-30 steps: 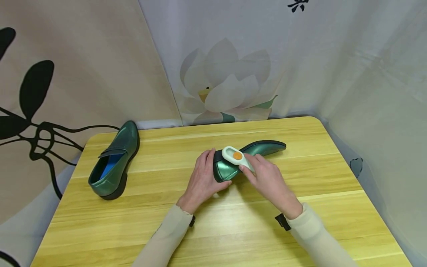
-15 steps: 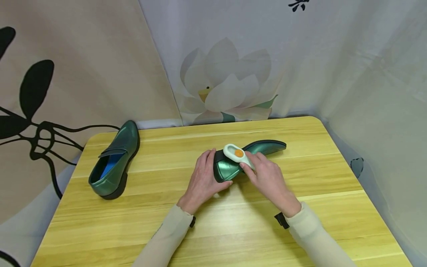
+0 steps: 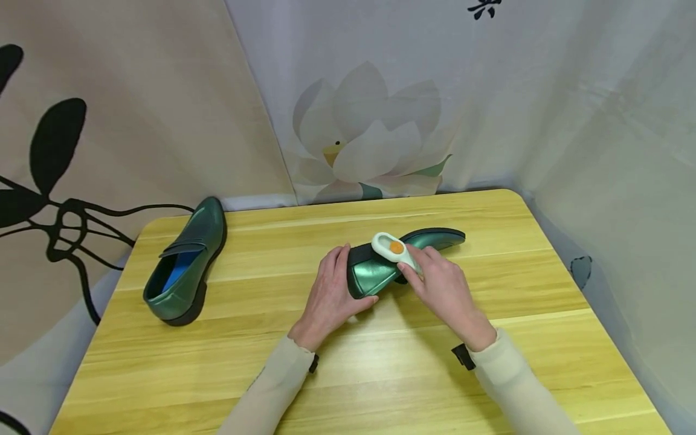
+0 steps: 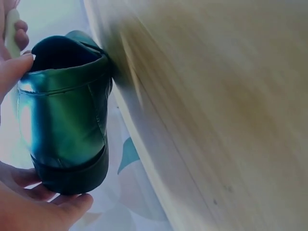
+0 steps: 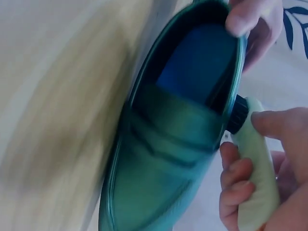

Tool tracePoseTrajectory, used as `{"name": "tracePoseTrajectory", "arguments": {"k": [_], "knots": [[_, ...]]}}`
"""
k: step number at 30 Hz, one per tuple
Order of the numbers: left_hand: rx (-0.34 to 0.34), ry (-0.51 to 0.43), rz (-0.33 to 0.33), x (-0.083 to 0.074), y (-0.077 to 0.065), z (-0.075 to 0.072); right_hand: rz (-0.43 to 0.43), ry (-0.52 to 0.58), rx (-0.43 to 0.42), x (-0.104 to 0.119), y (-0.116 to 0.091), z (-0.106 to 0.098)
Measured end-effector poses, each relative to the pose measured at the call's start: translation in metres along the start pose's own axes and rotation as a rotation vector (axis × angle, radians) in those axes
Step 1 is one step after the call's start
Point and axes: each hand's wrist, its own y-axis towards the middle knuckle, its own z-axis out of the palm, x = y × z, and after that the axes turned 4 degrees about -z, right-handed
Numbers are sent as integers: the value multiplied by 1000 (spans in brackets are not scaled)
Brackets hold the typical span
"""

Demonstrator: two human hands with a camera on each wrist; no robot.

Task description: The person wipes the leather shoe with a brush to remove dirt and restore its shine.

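A shiny green loafer point(image 3: 372, 277) lies on its side at mid-table, its toe pointing right. My left hand point(image 3: 328, 296) grips its heel end; the left wrist view shows the thumb at the opening rim and fingers under the black heel point(image 4: 72, 178). In my right hand point(image 3: 443, 293) is a small white shoe brush point(image 3: 383, 243) with an orange spot. The right wrist view shows its dark bristles point(image 5: 238, 114) right at the loafer's side, just below the opening. Blue lining point(image 5: 192, 67) shows inside the loafer.
A matching green loafer point(image 3: 205, 223) stands upright at the table's left rear, toe toward the back. The light wooden table point(image 3: 370, 380) ends against a pale curtain point(image 3: 370, 133) with a printed flower. Black plant shapes point(image 3: 60, 145) mark the left curtain.
The brush and right hand have shifted slightly right along the loafer, toward its toe. The left hand and the loafer stay nearly where they were.
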Motion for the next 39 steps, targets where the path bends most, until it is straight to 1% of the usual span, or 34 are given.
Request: {"name": "tracePoseTrajectory", "arguments": {"k": [6,9,12,19,27,35,39], "knots": [[-3,-1,-9,-1,0,0,86,-65,-77,-24,-1,-11],[-3,-10,-10,-1,0,1,119,-75,-106,-34,-2,-15],[0,-12,-15,0,0,0,155,-73,-113,-41,-4,-19],[12,-20,-34,0,0,0,227,-40,-97,-57,-9,-26],[40,-37,-72,2,0,-1,298,-1,-83,-75,-18,-32],[57,-48,-89,4,-1,-1,365,5,-63,-91,-27,-37],[63,-63,-101,5,-1,-2,409,9,-39,-101,-31,-39]]}}
